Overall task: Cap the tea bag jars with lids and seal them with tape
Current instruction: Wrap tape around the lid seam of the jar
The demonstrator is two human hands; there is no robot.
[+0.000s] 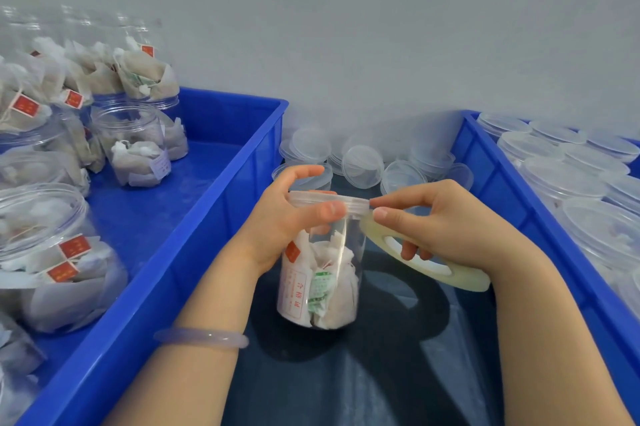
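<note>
A clear jar of tea bags (pixel 320 283) stands upright on the dark table between two blue crates. A clear lid (pixel 329 200) sits on its mouth. My left hand (pixel 280 218) grips the jar at the lid, thumb across the front of the rim. My right hand (pixel 446 221) holds a flat roll of clear tape (pixel 433 263) with lower fingers through its hole. Its thumb and forefinger pinch the tape's end at the right side of the lid.
The left blue crate (pixel 194 252) holds several open jars of tea bags (pixel 131 145). The right blue crate (pixel 512 214) holds several capped jars (pixel 561 176). Loose clear lids (pixel 363 166) lie piled against the wall behind the jar.
</note>
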